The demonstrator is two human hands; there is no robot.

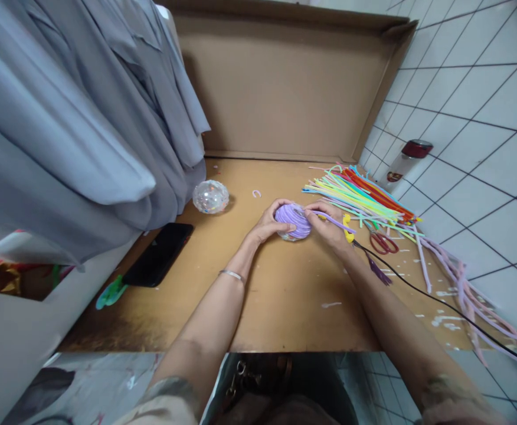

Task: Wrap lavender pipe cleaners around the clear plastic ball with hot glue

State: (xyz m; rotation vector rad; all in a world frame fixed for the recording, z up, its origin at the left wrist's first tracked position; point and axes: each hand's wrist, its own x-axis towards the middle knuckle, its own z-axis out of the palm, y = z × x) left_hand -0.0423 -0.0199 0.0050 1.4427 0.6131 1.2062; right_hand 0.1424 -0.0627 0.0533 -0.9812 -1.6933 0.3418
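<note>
A: Items in hand?
B: One purple-wound ball [294,222], over the middle of the tabletop [285,295]; left hand [270,224] cupped round it, thumb pressed on its front. One purple strand [339,222], pinched in the fingertips of the right hand [324,223] at the ball's side, loose end trailing past that hand.
A: Possible faults?
B: Windings could slip or unravel, should the thumb lift or the pinch slacken. Black cord [413,287], near the right forearm: could snag and drag the yellow object [347,229] at its end.
A: Containers?
B: One bottle [399,170], red lid on, beside the tiled wall; contents, if any, too blurred to tell. One cardboard tray [285,88], stood upright behind, open side facing the hands.
</note>
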